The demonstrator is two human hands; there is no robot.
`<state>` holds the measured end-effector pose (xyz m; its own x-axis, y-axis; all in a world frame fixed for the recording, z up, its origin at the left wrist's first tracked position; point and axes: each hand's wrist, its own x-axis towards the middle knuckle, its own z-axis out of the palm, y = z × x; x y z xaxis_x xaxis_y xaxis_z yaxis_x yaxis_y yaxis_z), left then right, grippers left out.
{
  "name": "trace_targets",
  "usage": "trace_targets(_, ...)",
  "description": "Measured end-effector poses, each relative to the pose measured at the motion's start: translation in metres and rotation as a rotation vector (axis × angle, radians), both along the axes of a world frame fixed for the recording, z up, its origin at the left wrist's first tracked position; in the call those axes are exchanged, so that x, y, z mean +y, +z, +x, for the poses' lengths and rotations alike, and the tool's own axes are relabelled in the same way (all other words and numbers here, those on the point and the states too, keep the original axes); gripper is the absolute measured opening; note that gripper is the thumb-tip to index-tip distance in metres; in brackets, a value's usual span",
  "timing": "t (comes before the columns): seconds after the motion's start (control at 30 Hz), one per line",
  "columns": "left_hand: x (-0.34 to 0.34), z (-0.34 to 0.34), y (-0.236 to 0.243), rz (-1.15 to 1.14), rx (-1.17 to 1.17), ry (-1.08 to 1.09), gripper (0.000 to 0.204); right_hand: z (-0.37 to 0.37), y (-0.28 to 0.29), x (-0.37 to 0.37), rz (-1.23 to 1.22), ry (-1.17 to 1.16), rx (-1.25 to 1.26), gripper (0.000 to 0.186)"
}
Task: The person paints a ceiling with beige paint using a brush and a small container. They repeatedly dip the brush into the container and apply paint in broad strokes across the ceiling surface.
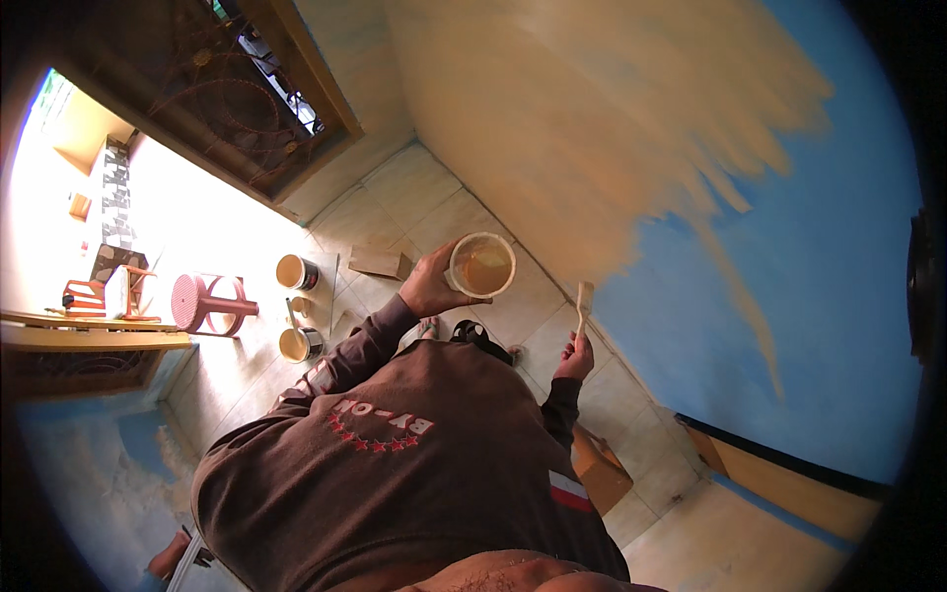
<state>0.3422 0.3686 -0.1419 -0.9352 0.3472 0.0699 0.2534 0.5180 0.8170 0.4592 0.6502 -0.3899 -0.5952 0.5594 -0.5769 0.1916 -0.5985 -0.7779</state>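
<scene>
Holding the tub [510,254] level seems best, so that no paint [483,268] is spilled on the floor [404,187]. The tub is gripped by the left hand [432,283], with the fingers wrapped around its side, and it is held up over the floor near the edge where the wall [562,148] begins. The brush [583,307] is grasped by its handle in the right hand [574,358], with its head pointed away from the body, close to that same floor edge in the view. Whether the wall is touched by the brush cannot be told. For a smooth coat, only the tips should be dipped, the extra should be wiped off on the tub's rim, and long, even strokes should be made from the tan part out over the blue part [710,286]. Streaky ends should be brushed over before they dry, or lines may be left. The tub is round and pale, with a whitish rim, and tan paint is seen inside; how deep it is cannot be told. The brush is light in colour, with a wide, flat head. The wall is covered partly in tan, with ragged, finger-like ends, and one thin streak [745,306] is stretched across the blue.
</scene>
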Motion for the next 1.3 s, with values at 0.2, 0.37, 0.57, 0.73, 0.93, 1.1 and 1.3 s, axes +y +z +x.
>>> trace_targets(0.2, -0.021, -0.006, -0.019, -0.036, 0.054, 0.000, 0.091, -0.011, -0.033, -0.036, -0.024, 0.032, 0.016, 0.025)
trace_targets(0.37, -0.036, -0.012, -0.026, -0.063, 0.029, 0.026, 0.092, -0.015, -0.032, -0.048, -0.045, 0.015, 0.022, 0.024)
trace_targets(0.57, -0.046, -0.014, -0.038, -0.088, 0.061, 0.054, 0.094, -0.026, -0.019, -0.041, 0.106, 0.083, 0.054, 0.024)
trace_targets(0.73, -0.038, -0.024, -0.037, -0.071, 0.066, 0.044, 0.092, -0.041, -0.001, -0.026, 0.185, 0.109, 0.202, 0.025)
trace_targets(0.93, -0.031, -0.027, -0.058, 0.070, 0.140, 0.072, 0.088, -0.079, 0.056, 0.042, 0.163, 0.078, 0.519, 0.024)
trace_targets(1.1, -0.026, -0.031, -0.037, 0.079, 0.066, 0.088, 0.089, -0.106, 0.180, 0.155, 0.821, -0.128, 0.342, 0.031)
trace_targets(1.3, -0.022, -0.031, -0.007, 0.076, 0.064, 0.040, 0.089, -0.140, 0.354, 0.198, 1.439, -0.347, 0.321, 0.030)
